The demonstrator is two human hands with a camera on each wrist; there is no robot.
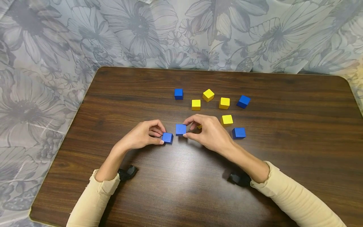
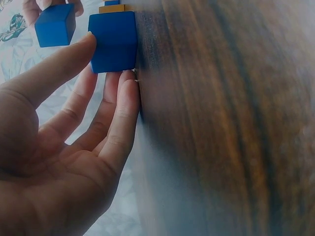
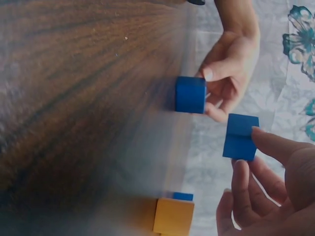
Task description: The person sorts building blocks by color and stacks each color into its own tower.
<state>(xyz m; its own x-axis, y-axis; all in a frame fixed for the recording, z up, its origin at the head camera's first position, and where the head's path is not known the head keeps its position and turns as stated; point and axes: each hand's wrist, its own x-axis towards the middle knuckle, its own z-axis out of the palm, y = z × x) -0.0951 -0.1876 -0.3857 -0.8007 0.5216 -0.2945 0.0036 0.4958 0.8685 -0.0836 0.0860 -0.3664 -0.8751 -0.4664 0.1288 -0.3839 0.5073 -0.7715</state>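
Note:
My left hand (image 1: pixel 141 134) pinches a blue cube (image 1: pixel 167 137) between thumb and fingers, and that cube sits on the brown table (image 1: pixel 113 195). Just to its right, my right hand (image 1: pixel 211 130) holds a second blue cube (image 1: pixel 181 129) by its right side. In the right wrist view this held cube (image 3: pixel 241 136) is raised off the tabletop, a small gap from the cube (image 3: pixel 190 94) at the left hand. Partly hidden under the right hand is a yellow cube (image 1: pixel 199 126).
Beyond the hands lie several yellow cubes, such as this yellow cube (image 1: pixel 196 105), and a blue cube (image 1: pixel 178 94) at the back. More blue cubes are to the right: one blue cube (image 1: pixel 243 101) farther back, another blue cube (image 1: pixel 239 133) near the right wrist. A floral curtain (image 1: pixel 170 31) hangs behind.

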